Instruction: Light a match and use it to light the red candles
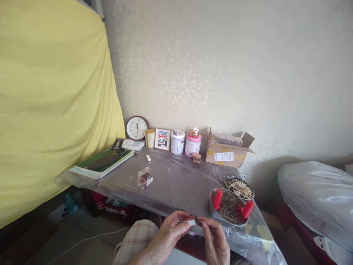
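at the bottom centre the left hand [168, 235] and right hand [217, 241] both pinch a small matchbox [190, 221] in their fingertips, at the table's near edge. just right sit two metal bowls: one [223, 220] with two red pieces [217, 198], one [226, 182] of matchsticks. a plastic sheet covers the table [176, 180]. one clock [137, 127], two tins [178, 141] and one cardboard box [227, 151] line the wall. a yellow curtain [55, 103] fills the left.
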Tool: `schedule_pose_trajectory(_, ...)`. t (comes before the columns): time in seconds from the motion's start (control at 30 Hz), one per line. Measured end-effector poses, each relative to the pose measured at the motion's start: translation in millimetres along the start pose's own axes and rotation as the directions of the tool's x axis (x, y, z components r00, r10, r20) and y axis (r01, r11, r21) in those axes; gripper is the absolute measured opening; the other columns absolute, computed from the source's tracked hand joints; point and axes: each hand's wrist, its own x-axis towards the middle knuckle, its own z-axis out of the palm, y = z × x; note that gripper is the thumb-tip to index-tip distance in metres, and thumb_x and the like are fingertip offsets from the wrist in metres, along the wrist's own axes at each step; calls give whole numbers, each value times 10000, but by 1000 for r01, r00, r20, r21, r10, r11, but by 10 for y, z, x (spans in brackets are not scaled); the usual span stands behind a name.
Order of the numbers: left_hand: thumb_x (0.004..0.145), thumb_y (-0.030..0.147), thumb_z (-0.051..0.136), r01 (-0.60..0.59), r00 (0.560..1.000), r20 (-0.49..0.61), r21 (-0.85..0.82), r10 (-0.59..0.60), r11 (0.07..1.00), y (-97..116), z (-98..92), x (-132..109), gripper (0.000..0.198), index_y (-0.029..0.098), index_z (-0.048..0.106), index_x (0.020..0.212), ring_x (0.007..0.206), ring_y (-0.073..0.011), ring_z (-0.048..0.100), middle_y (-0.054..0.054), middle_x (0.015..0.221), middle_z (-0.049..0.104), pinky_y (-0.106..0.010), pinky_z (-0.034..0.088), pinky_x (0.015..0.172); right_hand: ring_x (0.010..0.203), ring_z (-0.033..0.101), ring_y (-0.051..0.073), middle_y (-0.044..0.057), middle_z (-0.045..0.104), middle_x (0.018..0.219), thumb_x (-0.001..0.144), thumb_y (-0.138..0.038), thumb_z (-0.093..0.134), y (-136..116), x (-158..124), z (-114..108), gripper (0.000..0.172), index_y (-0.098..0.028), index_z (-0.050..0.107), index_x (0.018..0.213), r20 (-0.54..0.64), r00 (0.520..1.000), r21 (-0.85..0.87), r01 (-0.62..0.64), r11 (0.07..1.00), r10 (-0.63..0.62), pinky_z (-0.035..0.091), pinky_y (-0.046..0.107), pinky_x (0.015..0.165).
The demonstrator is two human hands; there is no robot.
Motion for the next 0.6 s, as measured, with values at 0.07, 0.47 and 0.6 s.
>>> schedule_pose_trajectory(0.07,734,208,754,-3,1000,-5,1,3,1000,-1,5,7,185,164,708,908,986,-225,626,-87,1010,735,-349,420,920,828,694,189,44,737,877,872,-371,614,2,-7,0,156,-232,681,898,26,996,-40,92,995,-91,542,270,780)
schedule_pose_trajectory(0.47,762,201,737,-17,1000,2,-5,17,1000,33,25,-3,146,170,704,902,977,-202,621,-60,979,734,-344,420,928,804,707,154,14,730,886,875,-166,587,-71,53,-49,128,-244,639,961,124,930,-161,363,918,-346,552,214,758)
schedule_pose_trajectory(0.6,772,232,730,-16,999,-36,17,17,1000,71,40,9,140,187,695,900,954,-181,614,-38,968,739,-321,422,895,792,705,147,19,729,874,891,-159,569,-236,62,-56,116,-234,634,952,56,928,-192,373,908,-369,553,213,746)
